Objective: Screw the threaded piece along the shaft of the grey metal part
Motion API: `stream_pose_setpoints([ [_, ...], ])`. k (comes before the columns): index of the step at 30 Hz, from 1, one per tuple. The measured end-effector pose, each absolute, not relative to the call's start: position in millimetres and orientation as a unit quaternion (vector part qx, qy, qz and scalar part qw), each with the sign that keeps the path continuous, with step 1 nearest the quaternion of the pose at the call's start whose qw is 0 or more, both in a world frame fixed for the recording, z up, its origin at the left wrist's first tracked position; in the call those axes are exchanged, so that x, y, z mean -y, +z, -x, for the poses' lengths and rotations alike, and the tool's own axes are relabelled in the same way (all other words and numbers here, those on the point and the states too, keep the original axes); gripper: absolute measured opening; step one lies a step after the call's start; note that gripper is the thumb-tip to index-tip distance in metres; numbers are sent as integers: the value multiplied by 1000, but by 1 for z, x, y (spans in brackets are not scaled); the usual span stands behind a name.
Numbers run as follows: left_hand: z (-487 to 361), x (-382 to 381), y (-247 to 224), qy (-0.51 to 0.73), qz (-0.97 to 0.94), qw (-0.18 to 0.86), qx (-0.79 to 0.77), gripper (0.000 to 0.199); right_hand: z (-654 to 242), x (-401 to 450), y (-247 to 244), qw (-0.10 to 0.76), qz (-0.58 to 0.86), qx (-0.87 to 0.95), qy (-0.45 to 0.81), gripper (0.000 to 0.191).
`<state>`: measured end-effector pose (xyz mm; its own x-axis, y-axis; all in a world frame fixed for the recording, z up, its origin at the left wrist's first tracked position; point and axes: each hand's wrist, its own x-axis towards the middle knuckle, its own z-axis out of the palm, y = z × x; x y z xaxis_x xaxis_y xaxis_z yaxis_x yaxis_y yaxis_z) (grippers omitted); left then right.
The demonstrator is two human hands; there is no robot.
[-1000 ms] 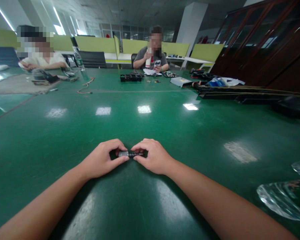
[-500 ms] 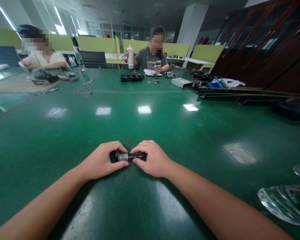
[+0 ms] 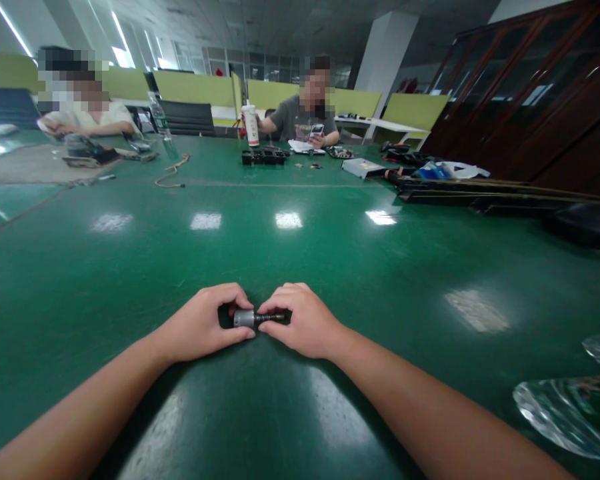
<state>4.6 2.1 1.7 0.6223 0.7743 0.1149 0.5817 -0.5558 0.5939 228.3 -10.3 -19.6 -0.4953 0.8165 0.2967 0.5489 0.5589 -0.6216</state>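
My left hand (image 3: pixel 207 323) curls its thumb and fingers around the silver cylindrical body of a small electric motor (image 3: pixel 244 319), low over the green table. From the body's right end a dark, stepped shaft (image 3: pixel 270 318) points right, lying level. My right hand (image 3: pixel 300 320) faces the left one, its thumb and fingertips closed about this shaft near the body. The fingers hide part of the shaft, and the exact contact cannot be made out.
The glossy green table (image 3: pixel 290 260) reflects ceiling lights. A clear plastic bottle (image 3: pixel 570 413) lies at the right edge. Farther back are a black part (image 3: pixel 265 157), a grey metal box (image 3: pixel 364 168) and long black strips (image 3: pixel 460 190). Two people sit across; one holds a white cup (image 3: pixel 251 125) and a phone (image 3: pixel 316 130).
Both hands and the motor have shifted very slightly left, with the same hold. Across the table, the person's white cup has come down and to the left, toward the tabletop.
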Motion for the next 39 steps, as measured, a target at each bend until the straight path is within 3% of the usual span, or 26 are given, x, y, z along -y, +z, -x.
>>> stream_pose_setpoints([
  [32, -1, -1, 3, 198, -864, 242, -394, 19, -236, 8, -14, 287, 438, 825, 214, 8],
  [39, 8, -8, 3, 230, -853, 223, -413, 19, -246, -2, -18, 307, 509, 772, 225, 11],
])
